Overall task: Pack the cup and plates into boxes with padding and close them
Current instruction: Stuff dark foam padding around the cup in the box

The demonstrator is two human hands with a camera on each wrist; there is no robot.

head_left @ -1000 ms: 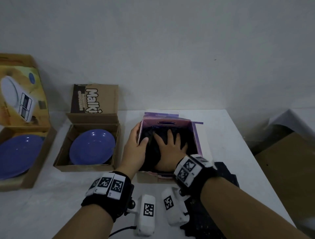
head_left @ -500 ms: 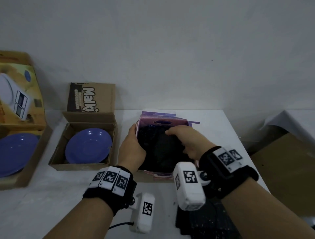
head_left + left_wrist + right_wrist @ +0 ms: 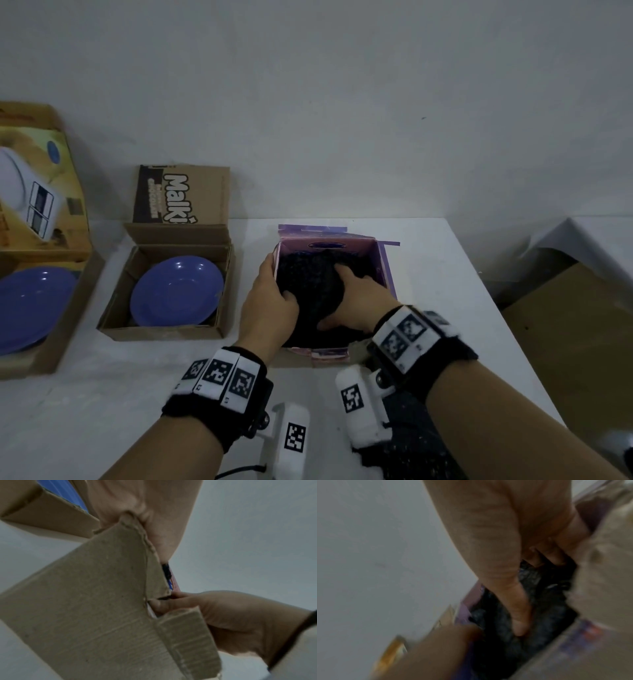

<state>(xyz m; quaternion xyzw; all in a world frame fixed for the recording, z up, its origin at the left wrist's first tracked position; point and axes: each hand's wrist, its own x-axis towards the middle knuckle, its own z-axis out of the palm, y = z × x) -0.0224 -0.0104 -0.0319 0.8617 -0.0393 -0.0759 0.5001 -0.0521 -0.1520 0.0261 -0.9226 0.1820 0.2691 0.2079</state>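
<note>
A purple box [image 3: 384, 270] stands mid-table, stuffed with black padding [image 3: 308, 274]. My left hand [image 3: 270, 298] grips the box's left wall, thumb inside over the padding and fingers outside. My right hand [image 3: 363, 298] lies inside the box on the padding, with fingers pushed down at the right side and thumb pressed flat [image 3: 513, 601]. The left wrist view shows the box's cardboard side [image 3: 85, 615] against my palm. A blue plate [image 3: 176, 291] lies in an open brown box [image 3: 157, 334]. A larger blue plate [image 3: 30, 305] lies in a yellow box [image 3: 44, 359]. No cup is visible.
More black padding [image 3: 421, 455] lies on the table under my right forearm. The table's right edge [image 3: 496, 308] runs close to the purple box, with brown cardboard [image 3: 565, 329] on the floor beyond. A plain wall stands behind the boxes, whose lids stand open.
My right hand lifted off the padding to the box's far right rim, then came back down onto the padding at the right side. The left hand stayed on the left wall.
</note>
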